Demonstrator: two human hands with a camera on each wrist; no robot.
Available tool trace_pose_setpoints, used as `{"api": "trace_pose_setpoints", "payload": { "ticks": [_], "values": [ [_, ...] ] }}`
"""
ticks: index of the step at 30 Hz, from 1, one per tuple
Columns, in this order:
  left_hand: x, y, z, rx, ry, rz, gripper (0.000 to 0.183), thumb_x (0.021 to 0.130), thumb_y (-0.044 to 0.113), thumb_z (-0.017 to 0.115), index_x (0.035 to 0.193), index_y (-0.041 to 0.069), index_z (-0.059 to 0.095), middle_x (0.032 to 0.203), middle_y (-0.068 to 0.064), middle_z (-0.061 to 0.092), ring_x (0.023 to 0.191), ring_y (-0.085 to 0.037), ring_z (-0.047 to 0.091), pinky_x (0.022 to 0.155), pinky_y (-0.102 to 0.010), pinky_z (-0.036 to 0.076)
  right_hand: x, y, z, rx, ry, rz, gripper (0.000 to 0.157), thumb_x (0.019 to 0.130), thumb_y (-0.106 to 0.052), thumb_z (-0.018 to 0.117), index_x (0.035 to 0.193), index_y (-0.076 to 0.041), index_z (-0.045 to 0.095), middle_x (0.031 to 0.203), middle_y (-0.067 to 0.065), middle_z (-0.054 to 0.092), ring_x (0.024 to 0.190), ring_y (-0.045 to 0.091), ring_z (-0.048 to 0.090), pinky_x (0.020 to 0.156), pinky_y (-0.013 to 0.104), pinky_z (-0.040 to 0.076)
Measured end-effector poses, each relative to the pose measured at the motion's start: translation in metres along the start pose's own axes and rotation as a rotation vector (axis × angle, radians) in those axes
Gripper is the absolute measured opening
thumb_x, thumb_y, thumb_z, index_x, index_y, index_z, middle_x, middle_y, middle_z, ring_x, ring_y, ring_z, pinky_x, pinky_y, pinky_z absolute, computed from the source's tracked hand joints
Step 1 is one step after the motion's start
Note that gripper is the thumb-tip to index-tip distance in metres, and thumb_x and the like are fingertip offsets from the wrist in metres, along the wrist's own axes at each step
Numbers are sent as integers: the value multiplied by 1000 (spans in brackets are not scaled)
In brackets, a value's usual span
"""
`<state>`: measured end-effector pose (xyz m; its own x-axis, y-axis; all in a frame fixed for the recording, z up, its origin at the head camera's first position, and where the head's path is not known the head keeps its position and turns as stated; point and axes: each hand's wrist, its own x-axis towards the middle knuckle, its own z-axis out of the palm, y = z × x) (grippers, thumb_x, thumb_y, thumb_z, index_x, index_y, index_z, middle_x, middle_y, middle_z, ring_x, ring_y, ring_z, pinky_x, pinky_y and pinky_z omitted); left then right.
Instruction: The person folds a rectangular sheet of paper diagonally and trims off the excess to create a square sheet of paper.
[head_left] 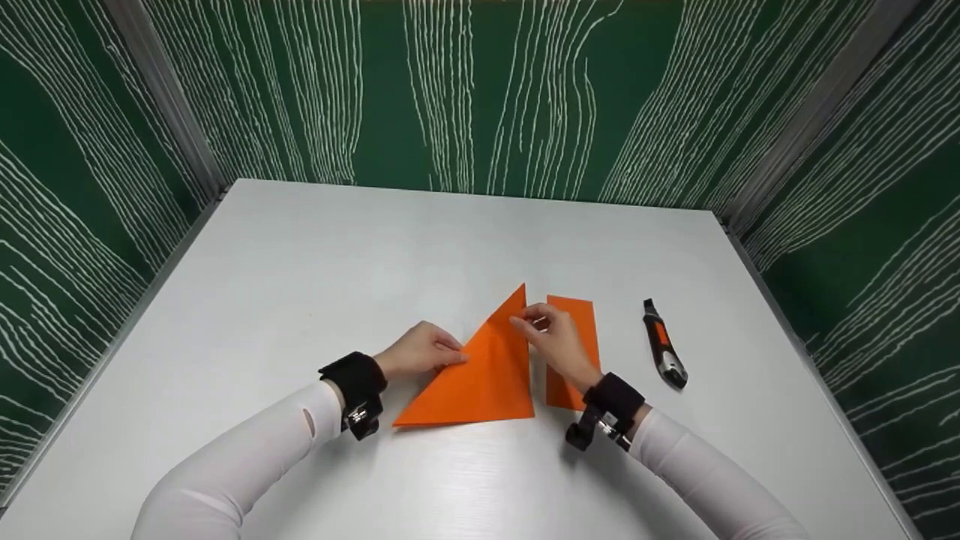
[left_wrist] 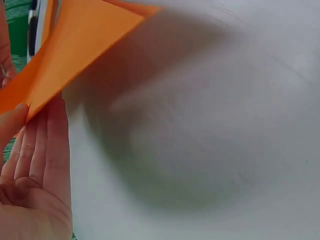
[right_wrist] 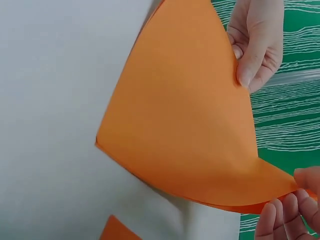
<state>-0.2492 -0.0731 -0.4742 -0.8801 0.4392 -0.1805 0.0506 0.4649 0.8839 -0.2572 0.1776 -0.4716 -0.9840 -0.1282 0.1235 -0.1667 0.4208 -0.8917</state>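
Note:
An orange sheet of paper [head_left: 487, 382], folded into a triangle, is held between both hands. In the head view the left hand [head_left: 424, 350] pinches its long slanted edge, thumb on top and fingers beneath, as the left wrist view also shows. Near the upper corner the right hand [head_left: 559, 341] pinches the right edge between thumb and fingers. Seen from the right wrist, the paper [right_wrist: 175, 110] bows between the hands and its layers part slightly along the lower edge. Its left corner stands off the table in the left wrist view, casting a shadow.
A narrow orange paper strip [head_left: 574, 322] lies under the right forearm and hand. Farther right is a black and orange utility knife [head_left: 664, 345]. The white table [head_left: 337, 247] is bordered by green walls [head_left: 390, 97] with pale wavy lines.

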Motion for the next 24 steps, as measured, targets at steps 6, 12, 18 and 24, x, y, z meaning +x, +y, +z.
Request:
{"api": "trace_pose_setpoints", "payload": {
  "ticks": [6,12,18,24],
  "values": [
    [-3,2,-3,5,-11,-21,24,98,18,70,105,-4,78,75,2,68,64,-3,54,64,-16,48,3,-1,-9,63,23,56,20,102,-14,64,113,1,70,108,19,69,86,20,61,73,19,49],
    [-5,0,-6,31,-21,-80,41,102,41,63,78,9,69,60,8,34,62,-9,41,60,-20,33,4,-7,-15,119,8,60,20,107,-18,55,114,-1,62,99,4,65,89,10,57,84,24,47],
    [-12,2,-10,-35,-73,-171,57,97,62,57,61,20,46,57,10,28,58,-8,33,60,-23,33,0,-15,-13,269,-17,90,10,110,-16,44,108,-8,49,83,0,44,86,13,49,89,31,44],
    [-18,2,-13,4,-106,-219,59,91,75,54,66,21,51,69,10,52,66,-7,53,69,-21,46,-6,-21,-13,396,-64,78,13,112,-20,35,106,-11,42,83,0,37,81,18,44,79,32,39]
  ]
}}
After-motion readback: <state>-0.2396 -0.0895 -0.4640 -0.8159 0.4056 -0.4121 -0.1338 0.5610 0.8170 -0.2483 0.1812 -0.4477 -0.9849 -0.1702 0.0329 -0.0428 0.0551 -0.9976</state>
